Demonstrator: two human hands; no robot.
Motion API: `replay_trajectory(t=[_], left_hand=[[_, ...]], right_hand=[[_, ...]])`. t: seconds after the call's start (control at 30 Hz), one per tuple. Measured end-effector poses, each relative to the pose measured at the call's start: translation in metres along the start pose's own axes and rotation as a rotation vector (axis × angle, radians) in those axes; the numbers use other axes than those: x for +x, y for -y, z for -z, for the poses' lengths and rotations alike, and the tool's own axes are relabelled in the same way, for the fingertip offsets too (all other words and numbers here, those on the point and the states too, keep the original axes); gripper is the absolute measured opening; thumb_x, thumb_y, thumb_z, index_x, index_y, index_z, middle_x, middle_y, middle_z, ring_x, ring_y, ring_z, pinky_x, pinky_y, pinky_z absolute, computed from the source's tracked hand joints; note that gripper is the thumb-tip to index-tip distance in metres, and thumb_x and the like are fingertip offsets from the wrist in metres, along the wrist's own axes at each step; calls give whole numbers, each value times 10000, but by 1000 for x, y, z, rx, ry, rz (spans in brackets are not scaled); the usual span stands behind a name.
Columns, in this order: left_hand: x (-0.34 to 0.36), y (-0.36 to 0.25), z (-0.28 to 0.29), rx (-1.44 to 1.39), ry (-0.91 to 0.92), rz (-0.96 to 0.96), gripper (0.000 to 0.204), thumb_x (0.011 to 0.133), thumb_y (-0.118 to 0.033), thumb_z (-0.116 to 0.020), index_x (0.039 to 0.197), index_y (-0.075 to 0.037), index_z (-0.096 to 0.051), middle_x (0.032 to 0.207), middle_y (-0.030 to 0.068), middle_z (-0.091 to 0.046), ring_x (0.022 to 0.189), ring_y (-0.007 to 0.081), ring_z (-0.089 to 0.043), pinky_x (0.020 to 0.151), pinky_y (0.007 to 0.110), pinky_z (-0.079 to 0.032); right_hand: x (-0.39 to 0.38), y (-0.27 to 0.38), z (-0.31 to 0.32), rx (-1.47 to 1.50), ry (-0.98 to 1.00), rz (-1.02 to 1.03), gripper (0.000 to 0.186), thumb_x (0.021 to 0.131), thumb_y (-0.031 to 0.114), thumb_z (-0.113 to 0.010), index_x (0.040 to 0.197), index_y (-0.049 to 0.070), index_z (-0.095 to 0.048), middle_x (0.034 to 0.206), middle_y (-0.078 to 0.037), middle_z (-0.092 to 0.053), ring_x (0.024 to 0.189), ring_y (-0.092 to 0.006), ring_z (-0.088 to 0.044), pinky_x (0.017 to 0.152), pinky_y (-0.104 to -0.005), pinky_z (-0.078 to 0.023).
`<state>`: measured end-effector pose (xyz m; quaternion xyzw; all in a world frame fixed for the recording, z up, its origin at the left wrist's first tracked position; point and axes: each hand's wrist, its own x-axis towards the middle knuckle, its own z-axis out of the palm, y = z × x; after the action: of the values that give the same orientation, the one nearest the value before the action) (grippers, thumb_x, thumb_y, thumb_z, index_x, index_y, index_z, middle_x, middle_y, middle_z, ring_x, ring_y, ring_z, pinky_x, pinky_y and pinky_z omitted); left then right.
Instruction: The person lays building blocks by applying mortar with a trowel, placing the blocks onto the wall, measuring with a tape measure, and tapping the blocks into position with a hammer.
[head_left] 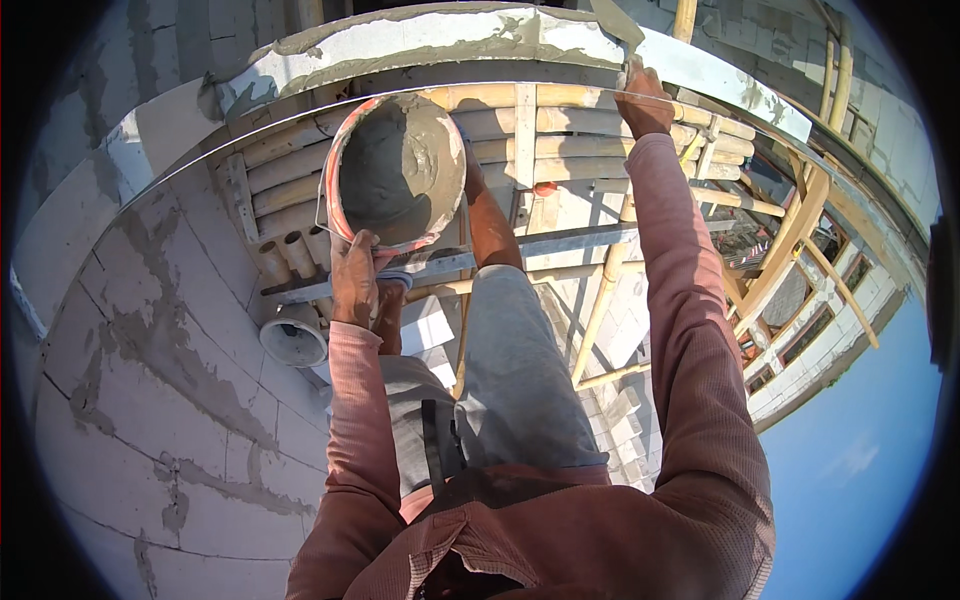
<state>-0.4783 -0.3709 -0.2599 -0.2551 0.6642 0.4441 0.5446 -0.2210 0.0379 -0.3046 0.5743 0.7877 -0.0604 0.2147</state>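
My left hand (355, 282) is closed on the near rim of a round reddish bucket (333, 190), tilted so that its mouth faces me. Wet grey mortar (400, 165) fills much of the bucket. Farther off and to the right, my right hand (645, 98) is wrapped round the handle of a trowel (617, 22). Its grey blade points away from me over the top of a white block wall (570, 40). Along that wall top lies a band of grey mortar (400, 22), thicker toward the left.
A taut string line (400, 93) crosses before the wall. Beneath me is a scaffold of bamboo poles (580, 150) with a metal bar (560, 243). Another bucket (293, 343) stands by the block wall at left (180, 400). A window-framed building (810, 330) is at right.
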Motion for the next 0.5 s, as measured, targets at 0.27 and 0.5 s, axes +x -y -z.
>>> replay_trajectory(t=[0.27,0.5], left_hand=[[4,15,10,57,-45,-10,212,892,-151,-612,963,43,-568,902,88,-572,787,237,-657,791,368,-595],[-21,12,10,-75,-133,-33,182,902,-128,-584,982,35,-570,885,85,-571,790,211,-627,774,358,-586]], right_hand=[[-26,-48,-14,-44,1,-301,470,946,331,-530,1321,61,-450,1200,-238,-578,976,-479,-649,811,-555,-538],[-199,-33,13,380,-119,94,397,998,290,-551,1208,-44,-591,1138,-255,-649,1022,-434,-629,879,-465,-499]])
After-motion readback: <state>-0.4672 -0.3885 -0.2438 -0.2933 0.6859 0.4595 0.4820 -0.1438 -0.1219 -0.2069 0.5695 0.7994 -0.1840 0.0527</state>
